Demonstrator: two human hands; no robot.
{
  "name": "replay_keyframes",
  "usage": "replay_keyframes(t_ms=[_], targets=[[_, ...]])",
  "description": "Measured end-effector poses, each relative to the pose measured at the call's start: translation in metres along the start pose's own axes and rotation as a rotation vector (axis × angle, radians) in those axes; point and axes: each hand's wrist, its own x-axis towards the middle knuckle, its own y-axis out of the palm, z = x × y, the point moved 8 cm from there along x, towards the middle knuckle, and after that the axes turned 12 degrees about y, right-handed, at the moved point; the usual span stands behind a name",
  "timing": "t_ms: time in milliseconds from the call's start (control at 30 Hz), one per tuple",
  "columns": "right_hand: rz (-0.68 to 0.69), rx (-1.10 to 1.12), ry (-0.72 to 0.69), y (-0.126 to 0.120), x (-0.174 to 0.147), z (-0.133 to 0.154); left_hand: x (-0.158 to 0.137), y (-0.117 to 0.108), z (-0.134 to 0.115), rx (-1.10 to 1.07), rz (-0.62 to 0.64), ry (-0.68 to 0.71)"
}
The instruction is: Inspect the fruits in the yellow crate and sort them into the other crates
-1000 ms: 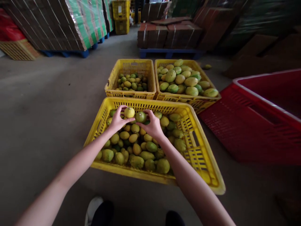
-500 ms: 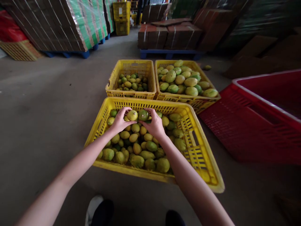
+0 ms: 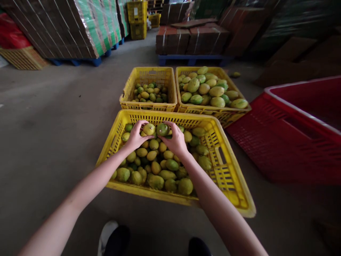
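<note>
My left hand [image 3: 137, 137] is closed around a small yellow papaya [image 3: 149, 129], thumb below and fingers above. Beside it, my right hand [image 3: 174, 138] grips a small dark green papaya [image 3: 162, 129] in the same way, its pale stem end facing me. The two fruits are side by side, close together, above the far part of a yellow crate [image 3: 236, 177]. Below my hands, many green and yellow papayas [image 3: 156, 182] of mixed sizes lie loose in this crate, larger ones along its near side. My forearms hide part of the crate and fruit.
Behind stand two more yellow crates, the left crate [image 3: 125, 83] with small fruits and the right crate [image 3: 246, 108] heaped with larger ones. A tilted red crate [image 3: 266, 138] is at right. Wrapped stacks [image 3: 103, 28] and cartons on a blue pallet [image 3: 191, 60] stand further back.
Both hands keep their hold on the two papayas, almost unmoved. The view has shifted very slightly. The dark legs at the far back are out of sight now.
</note>
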Motion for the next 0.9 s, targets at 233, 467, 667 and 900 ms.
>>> replay_keyframes(t_ms=[233,467,667,900], targets=[[-0.017,0.072,0.062,-0.001,0.002,-0.007,0.002,-0.004,-0.004,-0.02,-0.032,-0.088],[0.011,0.396,0.351,0.002,0.002,-0.016,-0.015,0.009,0.023,-0.507,-0.25,-0.648],[0.148,0.919,0.972,0.043,-0.016,-0.05,-0.043,0.044,0.045,-0.938,-0.286,-1.155],[0.269,1.145,1.307,0.067,-0.031,-0.056,-0.051,0.056,0.036,-1.014,-0.2,-1.292]])
